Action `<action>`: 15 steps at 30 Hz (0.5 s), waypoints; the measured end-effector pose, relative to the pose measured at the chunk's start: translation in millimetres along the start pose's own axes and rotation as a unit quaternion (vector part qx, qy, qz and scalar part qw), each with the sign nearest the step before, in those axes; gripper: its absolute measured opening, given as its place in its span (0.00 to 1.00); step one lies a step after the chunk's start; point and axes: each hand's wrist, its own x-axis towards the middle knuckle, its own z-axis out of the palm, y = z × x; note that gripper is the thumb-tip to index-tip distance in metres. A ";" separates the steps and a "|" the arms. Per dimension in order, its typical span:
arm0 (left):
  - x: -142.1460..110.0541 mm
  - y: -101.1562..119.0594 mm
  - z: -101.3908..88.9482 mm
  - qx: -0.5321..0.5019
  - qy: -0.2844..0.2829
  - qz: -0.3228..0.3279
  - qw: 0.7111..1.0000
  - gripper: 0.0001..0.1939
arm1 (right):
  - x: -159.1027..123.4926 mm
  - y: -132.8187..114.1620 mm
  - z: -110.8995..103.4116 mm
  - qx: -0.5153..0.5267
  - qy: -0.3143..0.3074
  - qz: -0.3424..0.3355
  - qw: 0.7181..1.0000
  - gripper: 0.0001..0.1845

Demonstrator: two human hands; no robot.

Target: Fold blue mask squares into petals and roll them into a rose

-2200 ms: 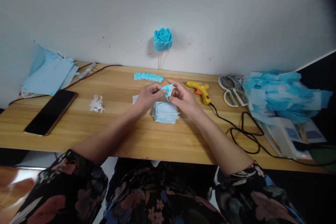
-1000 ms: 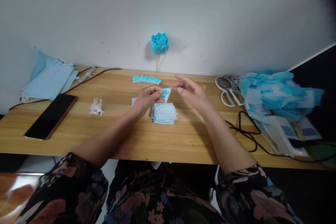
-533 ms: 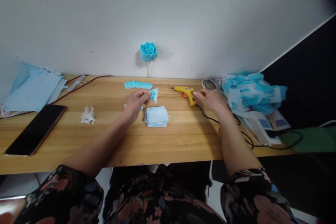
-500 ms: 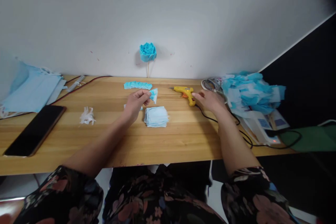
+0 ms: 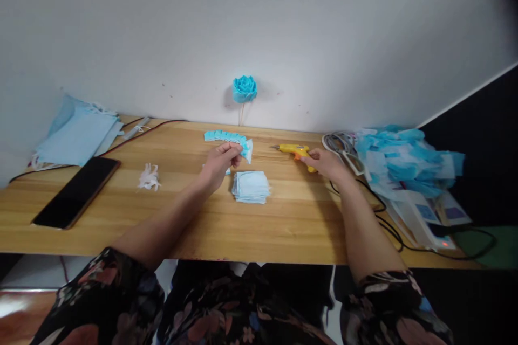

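Observation:
My left hand [image 5: 222,161] pinches a small folded piece of blue-and-white mask fabric [image 5: 247,151] between thumb and fingers, above the table. At the right, my right hand [image 5: 324,163] is closed around the handle of a yellow glue gun [image 5: 294,149], whose nozzle points left. Just below the left hand lies a stack of pale blue fabric squares [image 5: 251,187]. Behind that hand is a row of folded blue pieces [image 5: 224,136]. Another small pale piece is partly hidden under the left hand.
A blue fabric rose [image 5: 244,90] on a stick leans against the wall. Left are a phone [image 5: 76,192], face masks [image 5: 81,132] and white scraps [image 5: 149,177]. At right, a blue fabric heap [image 5: 408,159] lies by a power strip [image 5: 429,221] and black cables.
My right hand has closed round the glue gun's handle, where before it only reached to it. The left hand still holds the folded piece. The whole view has shifted slightly.

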 end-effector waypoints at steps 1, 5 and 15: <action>0.5 0.0 -0.5 -0.012 -0.002 -0.004 1.000 0.14 | -0.6 1.8 -0.4 0.043 0.006 -0.007 0.999 0.21; 2.3 -0.2 -2.3 -0.037 -0.009 -0.010 0.999 0.14 | -9.9 1.5 -3.4 0.278 0.015 -0.043 0.960 0.20; 6.3 -6.8 -5.5 -0.061 -0.007 -0.023 0.998 0.13 | -51.2 -41.9 5.4 0.550 -0.056 -0.113 0.826 0.17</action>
